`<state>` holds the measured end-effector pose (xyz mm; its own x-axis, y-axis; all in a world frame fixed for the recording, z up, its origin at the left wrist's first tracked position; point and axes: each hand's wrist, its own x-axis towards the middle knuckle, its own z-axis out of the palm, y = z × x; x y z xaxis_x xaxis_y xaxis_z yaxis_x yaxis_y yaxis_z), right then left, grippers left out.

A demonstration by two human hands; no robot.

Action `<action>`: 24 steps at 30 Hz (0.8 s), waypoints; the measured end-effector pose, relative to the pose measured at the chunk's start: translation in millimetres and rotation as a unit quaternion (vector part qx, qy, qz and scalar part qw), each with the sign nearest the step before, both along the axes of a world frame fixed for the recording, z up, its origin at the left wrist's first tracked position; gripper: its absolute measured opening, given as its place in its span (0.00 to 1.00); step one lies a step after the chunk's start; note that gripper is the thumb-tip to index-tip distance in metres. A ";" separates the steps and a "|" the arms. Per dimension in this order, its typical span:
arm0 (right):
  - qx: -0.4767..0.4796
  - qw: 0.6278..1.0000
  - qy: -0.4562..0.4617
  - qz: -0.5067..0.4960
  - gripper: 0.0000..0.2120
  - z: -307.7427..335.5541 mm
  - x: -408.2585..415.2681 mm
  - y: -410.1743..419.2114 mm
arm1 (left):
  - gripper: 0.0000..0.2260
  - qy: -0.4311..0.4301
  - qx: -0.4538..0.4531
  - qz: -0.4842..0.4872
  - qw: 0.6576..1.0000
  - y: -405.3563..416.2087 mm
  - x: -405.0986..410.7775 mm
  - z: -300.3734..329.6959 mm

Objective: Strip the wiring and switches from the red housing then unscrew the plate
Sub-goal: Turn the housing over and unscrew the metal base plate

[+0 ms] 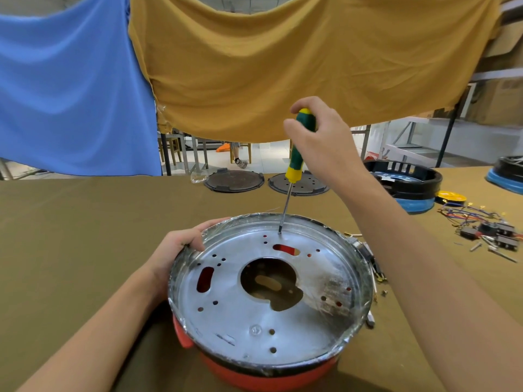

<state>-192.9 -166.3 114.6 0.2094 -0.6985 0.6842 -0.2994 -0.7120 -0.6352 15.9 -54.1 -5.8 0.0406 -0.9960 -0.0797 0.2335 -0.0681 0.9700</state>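
Note:
The red housing stands on the table in front of me, with a round silver metal plate set inside its rim. The plate has a large centre cutout and several small holes. My left hand grips the housing's rim at the far left, fingers curled over the edge. My right hand grips the handle of a green and yellow screwdriver, held nearly upright. Its tip rests on the plate's far side near the rim. A bundle of wires and black switches lies on the table to the right.
Two black round lids lie at the table's far edge. A black ring housing on a blue base stands far right, a yellow disc beside it. Loose screws lie by the wires. Blue and mustard cloths hang behind.

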 end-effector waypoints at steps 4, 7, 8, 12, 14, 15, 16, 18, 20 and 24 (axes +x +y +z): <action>-0.030 0.999 0.029 -0.018 0.15 0.0 -0.8 -1.6 | 0.29 0.002 0.003 -0.004 1.000 -2.7 4.0 -2.8; -0.008 1.000 0.017 -0.013 0.17 3.3 -3.0 -4.2 | 0.29 0.005 0.002 -0.010 1.000 -4.9 4.4 -4.3; 0.006 1.000 0.005 -0.005 0.16 4.0 -3.3 -4.8 | 0.29 0.007 0.002 -0.011 1.000 -5.4 4.5 -4.2; 0.001 1.000 0.020 0.016 0.12 1.9 -2.1 -2.8 | 0.28 0.008 0.004 -0.012 1.000 -5.6 4.9 -4.9; -0.016 0.999 0.039 0.001 0.14 1.1 -2.7 -2.9 | 0.29 0.008 0.006 -0.012 1.000 -6.1 5.3 -4.7; -0.025 0.999 0.042 -0.004 0.14 1.8 -3.1 -2.9 | 0.29 0.011 0.006 -0.015 1.000 -6.3 5.7 -5.1; -0.029 0.999 0.042 -0.007 0.14 2.8 -3.3 -3.1 | 0.28 0.013 0.006 -0.017 1.000 -6.2 5.8 -5.1; -0.017 1.000 0.026 -0.004 0.15 3.9 -4.0 -3.2 | 0.28 0.020 0.008 -0.024 0.999 -6.5 6.4 -5.4; 0.012 1.000 -0.003 0.004 0.15 4.1 -4.5 -3.9 | 0.27 0.024 0.007 -0.026 0.999 -6.5 7.0 -5.5; 0.004 1.000 0.026 0.011 0.12 0.4 -2.7 -3.4 | 0.27 0.004 0.006 -0.027 1.000 -7.3 8.9 -6.4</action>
<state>-195.6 -169.7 115.1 0.2589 -0.6995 0.6661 -0.3166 -0.7130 -0.6257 24.8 -61.4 -12.2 -0.0135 -0.9958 -0.0909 0.2379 -0.0915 0.9670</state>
